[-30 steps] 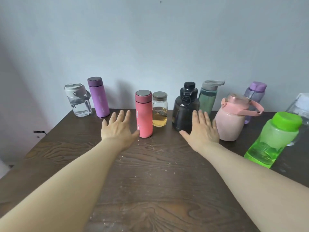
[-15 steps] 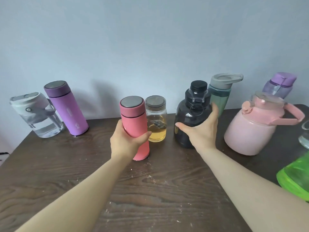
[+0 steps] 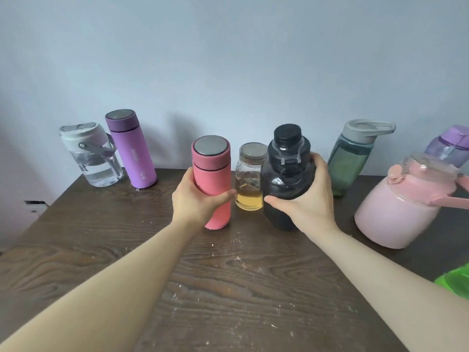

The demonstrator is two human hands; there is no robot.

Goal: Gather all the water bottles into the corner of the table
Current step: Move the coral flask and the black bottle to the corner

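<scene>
Dark wood-grain table, pale scuffs and white specks across the near half. Green bottle cut off at the right edge. Left hand wrapped around coral flask; base at or just off the surface, cannot tell which. Right hand clasped round black jug; base near the surface, contact unclear. Pink jug just right of that, standing on the table. Glass jar with amber liquid between and behind flask and black jug. Along the back edge: clear bottle and purple flask at the far-left corner, teal bottle and lilac bottle to the right. Plain pale blue-grey wall behind.
</scene>
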